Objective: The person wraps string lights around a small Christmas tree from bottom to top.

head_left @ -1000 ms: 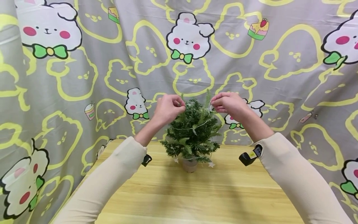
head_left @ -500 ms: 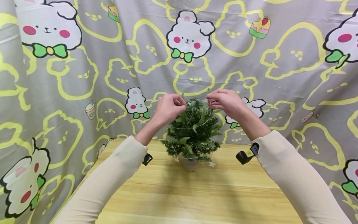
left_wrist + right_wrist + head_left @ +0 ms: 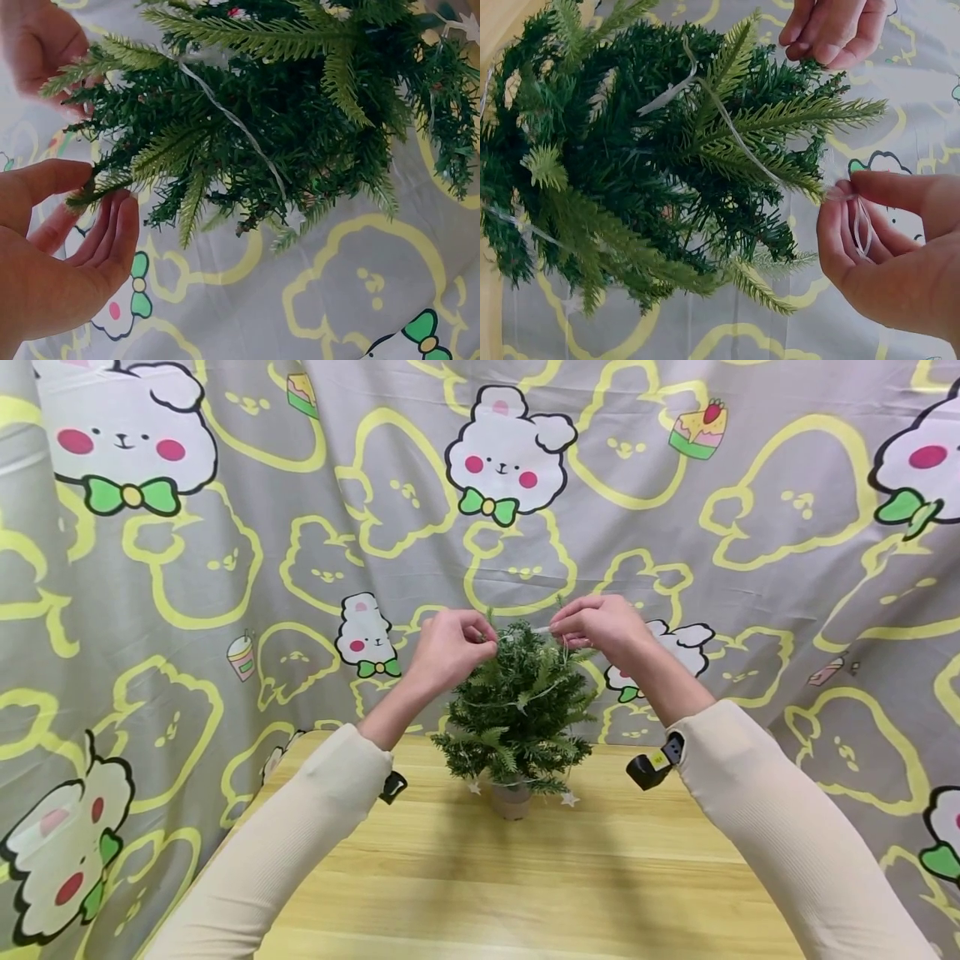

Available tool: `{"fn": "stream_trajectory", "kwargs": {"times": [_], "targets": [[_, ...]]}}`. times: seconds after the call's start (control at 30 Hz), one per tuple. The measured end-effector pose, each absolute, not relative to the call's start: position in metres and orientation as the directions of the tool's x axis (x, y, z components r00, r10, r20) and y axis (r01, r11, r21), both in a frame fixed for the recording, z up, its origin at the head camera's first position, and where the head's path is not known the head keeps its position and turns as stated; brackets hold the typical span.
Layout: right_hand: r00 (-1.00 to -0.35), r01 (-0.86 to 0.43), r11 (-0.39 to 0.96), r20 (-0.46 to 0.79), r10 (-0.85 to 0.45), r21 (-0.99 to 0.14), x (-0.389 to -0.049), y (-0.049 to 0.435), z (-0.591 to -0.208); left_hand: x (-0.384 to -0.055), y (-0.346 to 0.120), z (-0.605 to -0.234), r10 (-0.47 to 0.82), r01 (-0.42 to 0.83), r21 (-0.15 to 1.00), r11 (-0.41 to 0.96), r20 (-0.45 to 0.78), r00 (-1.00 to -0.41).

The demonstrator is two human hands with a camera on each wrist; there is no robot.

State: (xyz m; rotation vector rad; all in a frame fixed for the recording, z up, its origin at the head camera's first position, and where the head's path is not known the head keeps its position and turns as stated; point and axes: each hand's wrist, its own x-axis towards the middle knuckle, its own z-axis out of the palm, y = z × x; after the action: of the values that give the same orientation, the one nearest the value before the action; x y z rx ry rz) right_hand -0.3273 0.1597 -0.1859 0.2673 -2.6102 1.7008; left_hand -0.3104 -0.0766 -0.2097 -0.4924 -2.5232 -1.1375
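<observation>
A small artificial Christmas tree (image 3: 525, 714) stands upright in a pot (image 3: 512, 802). Wrapped around its branches is a clear string light wire (image 3: 741, 142) with star-shaped lights (image 3: 570, 798) hanging low. At the top left of the tree, my left hand (image 3: 450, 647) pinches a green branch tip (image 3: 105, 187) between thumb and fingers. My right hand (image 3: 606, 631), at the top right, pinches the wire by thumb and fingertips. A loop of that wire (image 3: 864, 232) hangs inside the right palm. From the right hand the wire runs over a light green branch (image 3: 802, 116) into the tree.
The pot rests on a light wooden table (image 3: 525, 885). Close behind and on both sides hangs a grey curtain (image 3: 405, 577) printed with yellow outlines and white rabbits. Black wrist cameras (image 3: 651, 767) stick out below the cream sleeves (image 3: 780, 810).
My right hand has moved slightly left and inward over the tree top, drawing the wire with it. The left hand stays nearly in place at its branch.
</observation>
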Motion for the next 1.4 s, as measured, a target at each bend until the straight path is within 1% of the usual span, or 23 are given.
{"fn": "stream_trajectory", "kwargs": {"times": [0.1, 0.33, 0.43, 0.57, 0.77, 0.97, 1.2, 1.4], "targets": [[-0.98, -0.167, 0.443, 0.097, -0.177, -0.881, -0.329, 0.161, -0.186, -0.311, -0.076, -0.209, 0.178, 0.439, 0.644, 0.626, 0.43, -0.885], [-0.975, -0.169, 0.388, 0.097, -0.198, -0.906, -0.328, 0.165, -0.183, -0.308, -0.075, -0.207, 0.186, 0.435, 0.646, 0.627, 0.418, -0.889], [-0.973, -0.182, 0.387, 0.108, -0.206, -0.904, -0.329, 0.164, -0.183, -0.309, -0.075, -0.206, 0.191, 0.438, 0.645, 0.627, 0.418, -0.888], [-0.972, -0.182, 0.442, 0.092, -0.217, -0.878, -0.332, 0.159, -0.185, -0.309, -0.075, -0.205, 0.197, 0.445, 0.634, 0.632, 0.424, -0.884], [-0.971, -0.166, 0.489, 0.055, -0.233, -0.856, -0.338, 0.148, -0.187, -0.309, -0.074, -0.204, 0.201, 0.452, 0.629, 0.632, 0.431, -0.88], [-0.97, -0.184, 0.545, 0.06, -0.237, -0.818, -0.341, 0.144, -0.19, -0.31, -0.075, -0.203, 0.202, 0.457, 0.619, 0.639, 0.438, -0.876], [-0.971, -0.184, 0.575, 0.054, -0.235, -0.797, -0.341, 0.143, -0.195, -0.312, -0.075, -0.204, 0.204, 0.451, 0.622, 0.64, 0.428, -0.88], [-0.977, -0.174, 0.58, 0.063, -0.205, -0.796, -0.341, 0.142, -0.199, -0.313, -0.077, -0.206, 0.198, 0.448, 0.619, 0.645, 0.431, -0.88]]}}
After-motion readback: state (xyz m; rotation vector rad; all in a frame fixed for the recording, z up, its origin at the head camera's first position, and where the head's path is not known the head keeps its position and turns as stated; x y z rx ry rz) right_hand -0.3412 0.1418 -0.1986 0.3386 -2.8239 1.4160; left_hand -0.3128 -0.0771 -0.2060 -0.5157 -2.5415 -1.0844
